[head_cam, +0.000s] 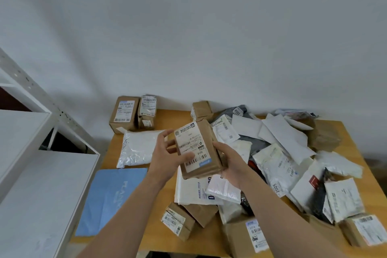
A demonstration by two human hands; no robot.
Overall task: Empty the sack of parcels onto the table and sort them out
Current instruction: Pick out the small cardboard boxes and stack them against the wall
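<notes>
Near edge of table (155, 232): small labelled boxes (178, 222); blue mailer (109, 199) flat at left.
Mid: brown parcel (196, 148) held above heap, label up, likely for reading.
Left hand (167, 153) wraps its left side, thumb on label; right hand (228, 163) cups lower right corner.
Right: unsorted heap of mailers (278, 153).
Far left corner: two boxes (124, 112) set apart, apparently sorted.

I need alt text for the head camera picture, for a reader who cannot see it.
The left hand and right hand hold a labelled brown box above a wooden table. Loose parcels pile up on its right; two boxes, a white bag and a blue bag sit on its left.
</notes>
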